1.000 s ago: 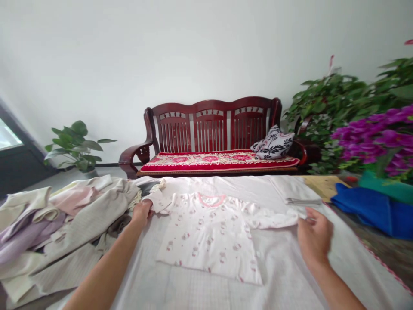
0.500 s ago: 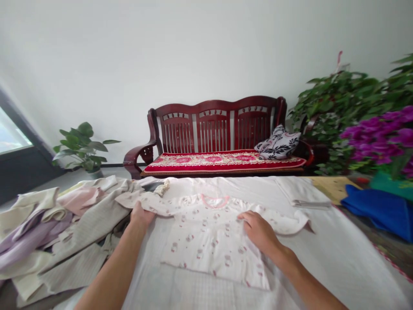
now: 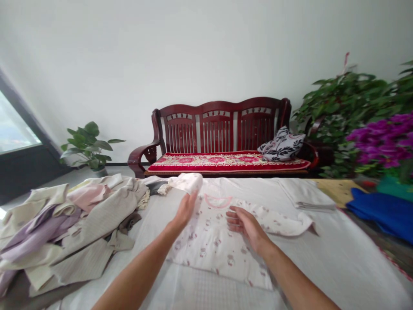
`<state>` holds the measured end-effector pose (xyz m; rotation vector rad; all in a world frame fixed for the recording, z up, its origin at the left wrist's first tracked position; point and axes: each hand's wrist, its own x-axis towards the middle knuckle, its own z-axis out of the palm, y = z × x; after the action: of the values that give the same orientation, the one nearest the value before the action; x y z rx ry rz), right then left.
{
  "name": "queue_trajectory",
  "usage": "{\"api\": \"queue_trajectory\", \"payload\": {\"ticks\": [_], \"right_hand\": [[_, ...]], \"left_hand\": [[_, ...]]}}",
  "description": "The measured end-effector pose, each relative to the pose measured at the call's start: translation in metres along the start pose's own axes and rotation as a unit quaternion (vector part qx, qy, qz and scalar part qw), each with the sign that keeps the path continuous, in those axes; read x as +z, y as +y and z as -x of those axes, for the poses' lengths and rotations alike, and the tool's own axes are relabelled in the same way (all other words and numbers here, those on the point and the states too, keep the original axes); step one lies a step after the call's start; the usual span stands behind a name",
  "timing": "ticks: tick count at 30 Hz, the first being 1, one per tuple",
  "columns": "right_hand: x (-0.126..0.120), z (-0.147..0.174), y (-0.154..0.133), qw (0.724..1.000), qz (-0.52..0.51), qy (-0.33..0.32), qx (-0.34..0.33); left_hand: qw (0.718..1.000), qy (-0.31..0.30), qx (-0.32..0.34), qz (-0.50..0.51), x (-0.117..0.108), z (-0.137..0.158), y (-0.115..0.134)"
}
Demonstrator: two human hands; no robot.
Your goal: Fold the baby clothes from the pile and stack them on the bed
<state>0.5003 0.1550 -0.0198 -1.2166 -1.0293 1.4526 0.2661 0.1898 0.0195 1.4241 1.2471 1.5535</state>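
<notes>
A small long-sleeved shirt (image 3: 211, 243), white with a little printed pattern and a pink neckline, lies spread on the white cloth (image 3: 338, 258). My left hand (image 3: 186, 210) grips its left sleeve, which is raised and bent inward beside the neckline; the fingertips are partly hidden by the fabric and blurred. Just below the right of the neckline, my right hand (image 3: 245, 224) is over the shirt's chest with its fingers stretched out, holding nothing. The other sleeve extends flat to the right, its cuff end slightly curled.
A heap of clothes (image 3: 87, 224) in cream, grey, pink and purple covers the left of the table. Folded white fabric (image 3: 305, 193) lies at the back right, with blue cloth (image 3: 380, 215) beyond it. Behind stand a wooden bench (image 3: 216, 125), a cushion (image 3: 282, 144) and plants (image 3: 355, 103).
My left hand has carried the left sleeve up and inward from beside the clothes heap toward the neckline. My right hand has shifted slightly left, fingers more extended. The view has turned a little left.
</notes>
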Motion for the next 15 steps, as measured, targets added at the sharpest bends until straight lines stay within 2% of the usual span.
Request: {"api": "queue_trajectory", "payload": {"ticks": [1,3,4,7,9,11,13,15], "right_hand": [[0.0,-0.003,-0.004,0.997,-0.072,0.02,0.036],[-0.003,-0.006,-0.01,0.984,-0.152,0.041,0.08],[-0.004,-0.007,-0.011,0.981,-0.165,0.038,0.09],[-0.011,-0.013,-0.005,0.99,-0.117,0.027,0.078],[-0.012,-0.019,0.003,0.996,-0.027,0.078,0.042],[-0.011,-0.025,0.01,0.988,0.075,0.138,-0.007],[-0.007,-0.029,0.011,0.976,0.146,0.147,-0.068],[-0.006,-0.033,0.008,0.967,0.176,0.128,-0.132]], "left_hand": [[0.987,-0.115,0.04,-0.101,0.013,0.012,-0.003],[0.962,-0.218,0.054,-0.157,0.033,0.033,-0.012],[0.936,-0.269,0.064,-0.218,0.038,0.041,-0.018],[0.883,-0.335,0.091,-0.315,0.038,0.053,-0.031],[0.888,-0.319,0.11,-0.313,0.027,0.048,-0.033],[0.913,-0.25,0.104,-0.305,0.012,0.036,-0.032],[0.932,-0.151,0.077,-0.321,-0.005,0.02,-0.032],[0.931,-0.07,0.048,-0.356,-0.021,0.007,-0.035]]}}
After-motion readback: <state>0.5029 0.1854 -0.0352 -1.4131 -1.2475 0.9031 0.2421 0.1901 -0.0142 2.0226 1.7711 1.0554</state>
